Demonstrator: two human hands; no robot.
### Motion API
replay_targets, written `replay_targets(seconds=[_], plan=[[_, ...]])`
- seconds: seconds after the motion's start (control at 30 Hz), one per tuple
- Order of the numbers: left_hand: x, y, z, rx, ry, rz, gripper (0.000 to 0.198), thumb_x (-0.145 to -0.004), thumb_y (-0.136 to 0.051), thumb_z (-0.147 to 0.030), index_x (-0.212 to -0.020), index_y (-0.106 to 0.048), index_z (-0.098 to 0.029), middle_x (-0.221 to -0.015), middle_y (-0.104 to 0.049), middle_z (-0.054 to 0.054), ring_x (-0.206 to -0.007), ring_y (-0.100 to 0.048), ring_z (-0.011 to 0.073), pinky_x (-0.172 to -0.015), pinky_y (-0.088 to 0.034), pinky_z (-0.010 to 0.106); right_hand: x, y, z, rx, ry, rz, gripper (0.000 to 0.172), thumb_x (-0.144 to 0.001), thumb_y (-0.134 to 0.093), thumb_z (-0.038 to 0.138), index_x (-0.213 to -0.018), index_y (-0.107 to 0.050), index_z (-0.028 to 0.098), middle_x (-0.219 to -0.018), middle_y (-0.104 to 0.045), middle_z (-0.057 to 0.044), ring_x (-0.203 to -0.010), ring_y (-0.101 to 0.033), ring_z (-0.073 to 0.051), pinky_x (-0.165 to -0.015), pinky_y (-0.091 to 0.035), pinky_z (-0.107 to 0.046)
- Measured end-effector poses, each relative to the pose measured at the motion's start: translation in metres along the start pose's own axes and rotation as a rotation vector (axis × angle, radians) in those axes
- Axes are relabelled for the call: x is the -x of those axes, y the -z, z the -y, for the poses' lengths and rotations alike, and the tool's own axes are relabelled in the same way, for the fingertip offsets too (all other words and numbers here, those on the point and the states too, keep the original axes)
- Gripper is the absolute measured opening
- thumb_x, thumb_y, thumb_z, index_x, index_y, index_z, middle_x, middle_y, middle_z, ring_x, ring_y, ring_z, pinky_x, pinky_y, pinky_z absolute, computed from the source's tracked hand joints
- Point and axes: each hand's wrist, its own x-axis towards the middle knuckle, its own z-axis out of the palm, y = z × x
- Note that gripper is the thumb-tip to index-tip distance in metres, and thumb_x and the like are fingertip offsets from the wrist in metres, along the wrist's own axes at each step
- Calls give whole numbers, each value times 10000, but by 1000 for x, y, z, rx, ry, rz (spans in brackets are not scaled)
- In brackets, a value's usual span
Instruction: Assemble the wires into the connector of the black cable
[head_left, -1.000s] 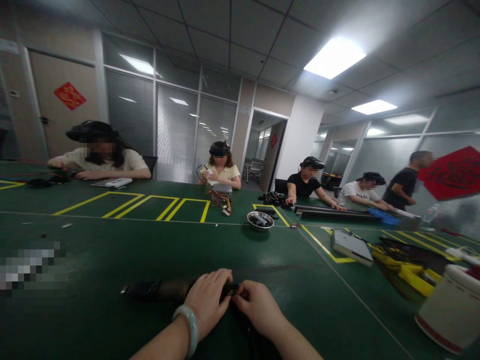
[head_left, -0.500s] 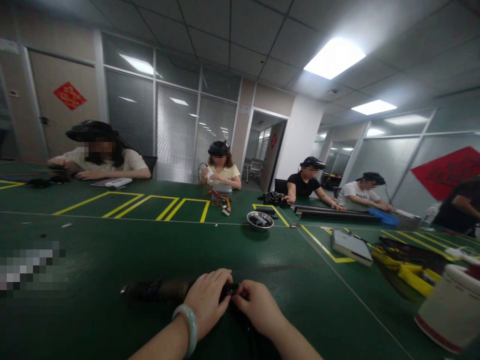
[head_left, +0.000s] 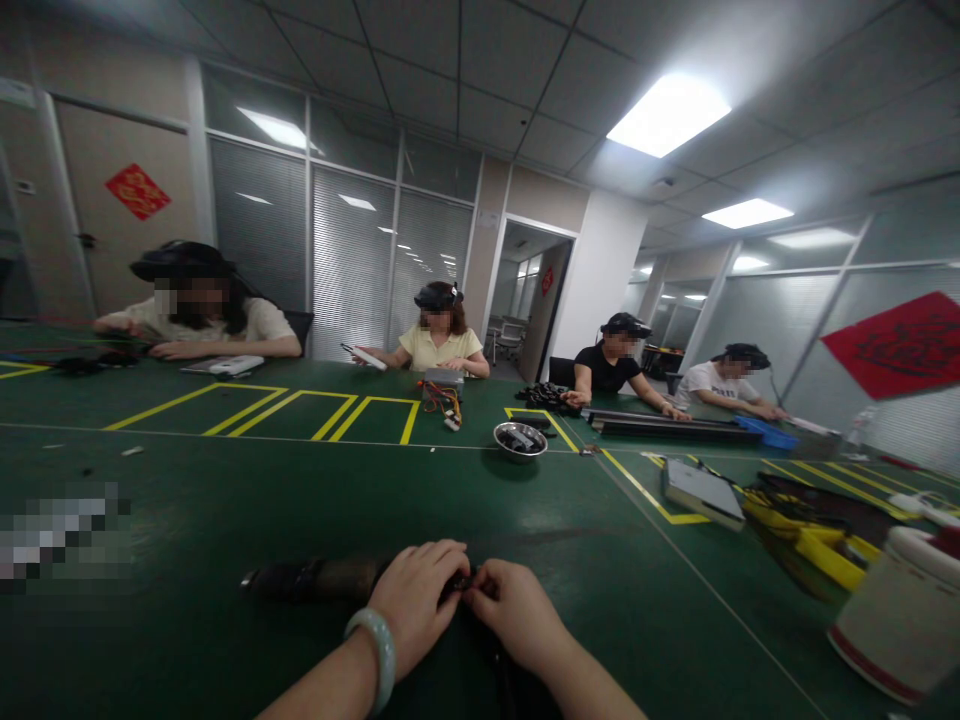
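Note:
A long dark bar-shaped object lies across the green table near its front edge. My left hand, with a pale bangle on the wrist, is curled over the bar's right end. My right hand is closed in a pinch on a small dark part at that same end, fingertips meeting those of the left hand. What the small part is I cannot make out. Dark cables trail down between my forearms.
A metal bowl holds dark parts mid-table. A grey flat box, yellow-and-black tools and a white container sit at right. Several people in headsets sit along the far side, with long black rails. Yellow tape marks bays.
My hands have barely moved. The person walking at the far right has left the view. The person in the yellow top has stretched an arm out to the left holding a white object.

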Motion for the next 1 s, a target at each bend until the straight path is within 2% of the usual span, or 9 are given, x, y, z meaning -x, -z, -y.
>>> replay_targets(seconds=[0.1,0.27,0.43,0.63,0.87,1.0], plan=[[0,-2,1,-14,37,-21,254,-750,-525,-156,-982,-558,-255,-1209,-585,8,-1119,-517,217,-937,-356,383,0,0,0,2,-4,1,69,-787,-608,219,-793,-663,177,-734,-678,1,-642,-576,-118,-614,-372,-197],[0,-3,3,-9,17,-16,179,-760,-522,-158,-896,-579,-259,-1208,-587,-7,-1125,-519,214,-933,-361,385,-1,-2,-4,1,3,-4,70,-777,-608,215,-792,-668,182,-725,-672,6,-651,-576,-119,-624,-374,-197],[-1,-2,1,-14,-26,14,217,-777,-512,-162,-924,-608,-289,-1212,-586,-17,-1126,-521,216,-933,-361,393,-2,-3,-6,-3,5,-8,75,-783,-605,227,-795,-669,188,-728,-675,3,-650,-579,-123,-620,-376,-200],[0,-4,2,-16,24,-47,214,-753,-517,-157,-941,-572,-244,-1208,-593,13,-1124,-519,212,-939,-371,382,-2,-2,-3,-6,-1,-11,65,-779,-608,222,-778,-660,183,-723,-677,4,-638,-575,-118,-613,-370,-199],[0,-1,1,-13,-21,11,205,-785,-509,-173,-914,-618,-289,-1199,-597,-19,-1119,-524,214,-927,-367,396,-1,-3,-6,-4,5,-14,68,-780,-615,237,-778,-667,193,-711,-673,9,-622,-567,-114,-601,-363,-197],[-1,-1,-1,4,3,-11,242,-764,-516,-166,-970,-589,-269,-1178,-605,-4,-1095,-531,211,-920,-370,379,-2,-2,-3,-4,-3,-10,63,-776,-612,224,-768,-658,183,-708,-670,4,-620,-566,-115,-597,-362,-196]])
